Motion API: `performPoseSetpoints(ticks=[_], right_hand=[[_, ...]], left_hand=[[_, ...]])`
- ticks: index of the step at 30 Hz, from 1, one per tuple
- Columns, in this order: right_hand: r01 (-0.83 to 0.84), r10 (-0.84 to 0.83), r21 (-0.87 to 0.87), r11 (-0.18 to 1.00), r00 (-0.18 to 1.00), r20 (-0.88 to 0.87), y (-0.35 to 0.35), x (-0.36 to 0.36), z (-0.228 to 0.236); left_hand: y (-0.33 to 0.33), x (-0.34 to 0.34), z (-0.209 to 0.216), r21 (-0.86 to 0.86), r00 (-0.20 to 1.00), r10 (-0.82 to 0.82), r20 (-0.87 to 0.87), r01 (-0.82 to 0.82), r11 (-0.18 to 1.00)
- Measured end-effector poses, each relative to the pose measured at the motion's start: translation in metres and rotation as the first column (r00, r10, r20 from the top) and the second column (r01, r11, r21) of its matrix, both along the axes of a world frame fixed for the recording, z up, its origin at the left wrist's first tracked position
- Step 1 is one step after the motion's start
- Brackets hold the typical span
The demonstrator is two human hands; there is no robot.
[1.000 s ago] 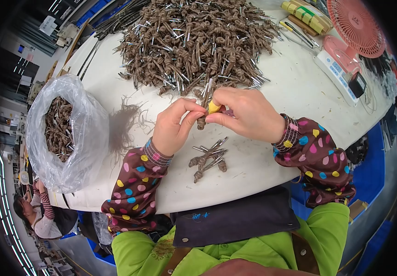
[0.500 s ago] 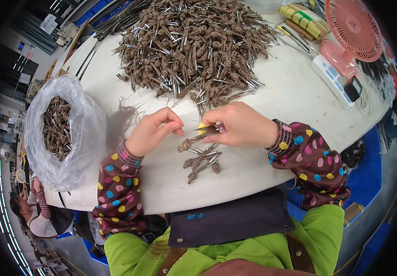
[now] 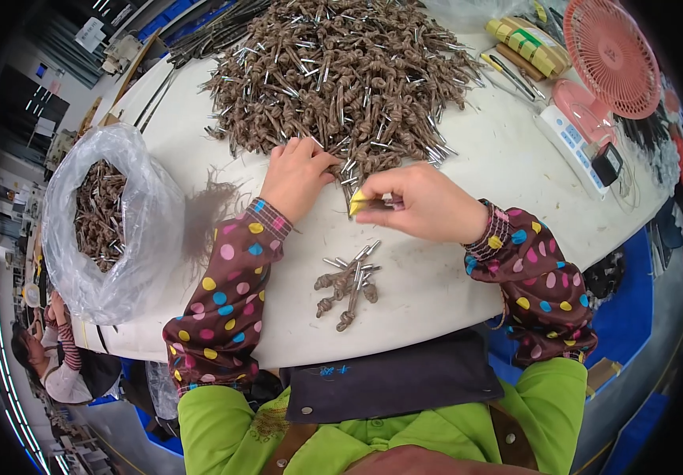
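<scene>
at frame centre the right hand (image 3: 428, 207) has its grip pinching a small yellow tool (image 3: 356, 203), while the left hand (image 3: 298, 176), fingers spread, rests on the near edge of the big pile of brown knotted pieces (image 3: 341, 75) in the upper middle. a small cluster of knotted pieces (image 3: 348, 283) lies on the white tabletop (image 3: 436, 293) just below the hands, and a clear plastic bag (image 3: 108, 222) of the same pieces sits at left

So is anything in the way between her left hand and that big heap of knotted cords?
Nothing visible. The left hand already rests on the near edge of the heap, fingers among the cords. The right hand, pinching a small yellow piece, is beside it, not in its path.
</scene>
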State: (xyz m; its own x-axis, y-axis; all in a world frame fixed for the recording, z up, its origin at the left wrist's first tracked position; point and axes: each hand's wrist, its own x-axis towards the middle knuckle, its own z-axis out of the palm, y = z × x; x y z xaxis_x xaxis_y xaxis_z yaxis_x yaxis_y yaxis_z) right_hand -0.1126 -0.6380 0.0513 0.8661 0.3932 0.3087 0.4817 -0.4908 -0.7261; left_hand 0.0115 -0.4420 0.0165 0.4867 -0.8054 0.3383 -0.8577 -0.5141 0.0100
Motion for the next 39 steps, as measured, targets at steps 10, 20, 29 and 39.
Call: performPoseSetpoints(ticks=[10, 20, 29, 39], right_hand=[[0.301, -0.283, 0.125, 0.945, 0.949, -0.143, 0.012, 0.004, -0.007], [0.336, -0.304, 0.307, 0.890, 0.941, -0.150, 0.017, 0.003, -0.006], [0.261, -0.079, 0.546, 0.796, 0.940, -0.333, 0.018, 0.006, -0.014], [0.476, -0.401, -0.098, 0.874, 0.820, 0.408, 0.021, -0.007, 0.003]], left_hand=[[0.024, -0.050, 0.053, -0.138, 0.979, 0.031, 0.203, -0.003, 0.990], [0.027, -0.061, 0.060, -0.289, 0.961, 0.053, 0.272, 0.029, 0.957], [0.019, -0.060, 0.043, -0.487, 0.997, -0.043, 0.057, 0.065, 0.871], [0.016, -0.059, 0.037, -0.485, 0.988, -0.119, -0.094, 0.059, 0.873]])
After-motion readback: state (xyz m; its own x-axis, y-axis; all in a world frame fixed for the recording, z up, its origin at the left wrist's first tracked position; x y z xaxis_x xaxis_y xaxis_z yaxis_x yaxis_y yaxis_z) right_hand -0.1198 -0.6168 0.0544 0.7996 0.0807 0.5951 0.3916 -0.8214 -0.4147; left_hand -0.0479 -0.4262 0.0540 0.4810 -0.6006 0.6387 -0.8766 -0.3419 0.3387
